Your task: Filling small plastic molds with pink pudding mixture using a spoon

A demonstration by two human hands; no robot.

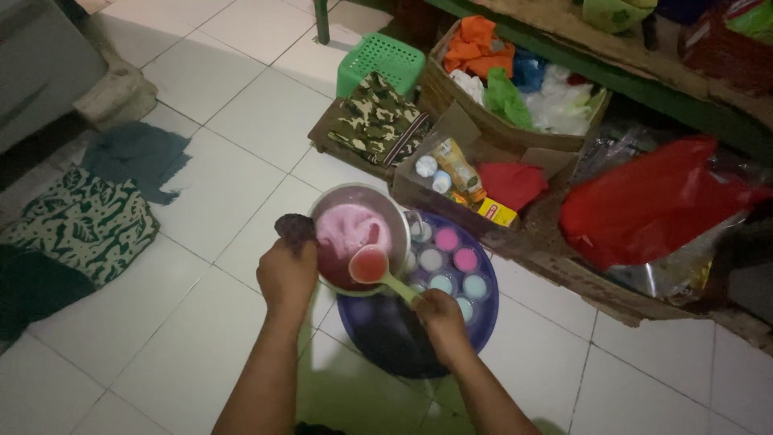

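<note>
Our left hand grips the tilted metal pot through a dark cloth; our right hand clasps a green-handled ladle brimming with pink liquid, which could spill past the small round cups.

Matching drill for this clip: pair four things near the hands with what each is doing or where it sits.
1. left hand
2. right hand
3. metal pot
4. small cups

a. stand in the dark blue basin
b. grips the pot's rim with a dark cloth
c. holds pink liquid
d. holds the green-handled ladle

Pairs: 1-b, 2-d, 3-c, 4-a
</note>
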